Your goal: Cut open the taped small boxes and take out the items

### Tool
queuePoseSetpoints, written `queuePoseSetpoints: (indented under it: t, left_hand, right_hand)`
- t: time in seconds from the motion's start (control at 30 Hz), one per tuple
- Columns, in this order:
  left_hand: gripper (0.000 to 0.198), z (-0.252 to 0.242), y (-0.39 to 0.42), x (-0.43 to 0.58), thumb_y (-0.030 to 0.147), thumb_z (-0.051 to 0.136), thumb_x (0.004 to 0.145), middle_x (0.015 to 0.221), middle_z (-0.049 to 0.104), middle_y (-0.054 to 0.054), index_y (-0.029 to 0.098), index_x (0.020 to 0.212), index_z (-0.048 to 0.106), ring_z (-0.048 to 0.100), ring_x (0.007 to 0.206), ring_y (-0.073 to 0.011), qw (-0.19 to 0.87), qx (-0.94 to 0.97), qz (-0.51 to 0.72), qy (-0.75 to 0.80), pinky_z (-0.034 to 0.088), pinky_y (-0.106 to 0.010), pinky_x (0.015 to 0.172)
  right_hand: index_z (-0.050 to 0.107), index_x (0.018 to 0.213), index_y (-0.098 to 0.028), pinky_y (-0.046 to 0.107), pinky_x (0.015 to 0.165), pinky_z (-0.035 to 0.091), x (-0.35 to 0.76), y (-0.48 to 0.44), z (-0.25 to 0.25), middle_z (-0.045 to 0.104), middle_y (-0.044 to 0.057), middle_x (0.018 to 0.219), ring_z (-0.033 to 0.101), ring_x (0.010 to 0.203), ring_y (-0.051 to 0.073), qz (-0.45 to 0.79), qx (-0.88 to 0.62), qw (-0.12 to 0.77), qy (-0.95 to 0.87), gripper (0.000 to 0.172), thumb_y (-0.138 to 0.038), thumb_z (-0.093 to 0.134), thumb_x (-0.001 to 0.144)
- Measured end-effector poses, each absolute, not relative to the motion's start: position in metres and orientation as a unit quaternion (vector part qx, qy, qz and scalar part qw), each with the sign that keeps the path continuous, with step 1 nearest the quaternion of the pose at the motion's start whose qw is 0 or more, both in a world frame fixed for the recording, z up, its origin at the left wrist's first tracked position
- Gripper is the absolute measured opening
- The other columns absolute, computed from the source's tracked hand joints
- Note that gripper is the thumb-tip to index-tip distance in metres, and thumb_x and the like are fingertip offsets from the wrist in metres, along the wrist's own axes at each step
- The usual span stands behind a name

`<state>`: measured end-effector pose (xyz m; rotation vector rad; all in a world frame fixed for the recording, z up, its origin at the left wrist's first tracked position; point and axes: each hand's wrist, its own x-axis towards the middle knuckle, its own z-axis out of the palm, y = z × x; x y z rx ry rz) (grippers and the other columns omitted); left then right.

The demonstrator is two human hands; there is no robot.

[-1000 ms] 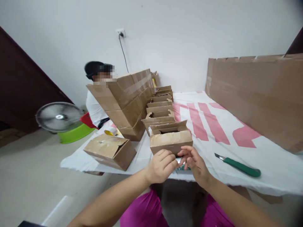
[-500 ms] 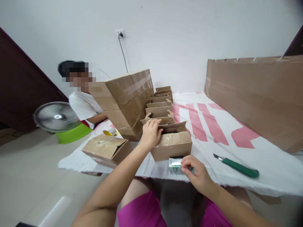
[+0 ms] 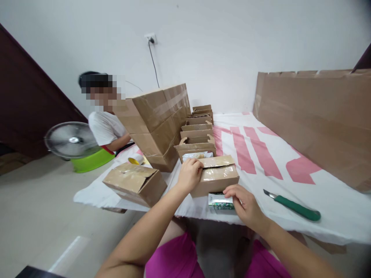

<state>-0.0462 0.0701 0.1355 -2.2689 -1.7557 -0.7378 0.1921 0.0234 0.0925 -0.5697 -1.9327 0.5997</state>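
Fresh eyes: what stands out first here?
Probably the tall stack of taped boxes left of centre. Up close, the left hand rests on a cardboard box, with the right hand at a shiny green-and-silver packet just in front. The green knife, blade out, lies farther right on the white cloth.

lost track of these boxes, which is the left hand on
The box just behind the shiny packet; only its top has the left hand on it.

Left hand (image 3: 189,175) sits ahead of the loosely curled right hand (image 3: 245,202).
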Motion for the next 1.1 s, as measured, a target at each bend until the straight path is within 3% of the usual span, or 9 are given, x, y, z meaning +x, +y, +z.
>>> queuePoseSetpoints:
  t: [0.23, 0.47, 0.67, 1.1]
  left_hand:
    - [0.011, 0.141, 0.067, -0.043, 0.024, 0.056, 0.088, 0.095, 0.066, -0.008, 0.018, 0.085, 0.065, 0.054, 0.096, -0.0244, 0.061, -0.765, -0.226, -0.599, 0.044, -0.037, 0.088]
    - [0.025, 0.158, 0.091, -0.038, 0.020, 0.052, 0.088, 0.092, 0.068, -0.009, 0.016, 0.108, 0.066, 0.059, 0.093, -0.0241, 0.026, -0.737, -0.180, -0.650, 0.046, -0.034, 0.085]
    - [0.022, 0.167, 0.101, -0.028, 0.019, 0.052, 0.085, 0.097, 0.067, -0.011, 0.017, 0.086, 0.074, 0.061, 0.094, -0.0244, 0.019, -0.733, -0.141, -0.665, 0.046, -0.033, 0.085]
    - [0.017, 0.168, 0.110, -0.019, 0.015, 0.048, 0.083, 0.092, 0.066, -0.012, 0.015, 0.079, 0.064, 0.061, 0.091, -0.0248, -0.018, -0.719, -0.158, -0.677, 0.046, -0.034, 0.084]
  right_hand:
    - [0.060, 0.096, -0.022, 0.040, 0.080, 0.049, 0.180, 0.042, 0.096, 0.062, 0.006, 0.091, 0.057, 0.090, 0.022, 0.103, -0.244, 0.503, -0.823, 0.034, 0.000, 0.041, 0.080]
    - [0.060, 0.094, -0.019, 0.038, 0.078, 0.049, 0.173, 0.053, 0.078, 0.058, 0.008, 0.092, 0.053, 0.090, 0.023, 0.113, -0.277, 0.467, -0.832, 0.035, 0.004, 0.042, 0.075]
    - [0.060, 0.092, -0.020, 0.039, 0.077, 0.049, 0.179, 0.049, 0.063, 0.059, 0.007, 0.090, 0.053, 0.088, 0.022, 0.142, -0.297, 0.436, -0.837, 0.032, 0.002, 0.042, 0.078]
    - [0.062, 0.091, -0.018, 0.038, 0.076, 0.049, 0.187, 0.045, 0.035, 0.061, 0.007, 0.088, 0.053, 0.085, 0.022, 0.158, -0.304, 0.419, -0.841, 0.032, 0.002, 0.042, 0.077]
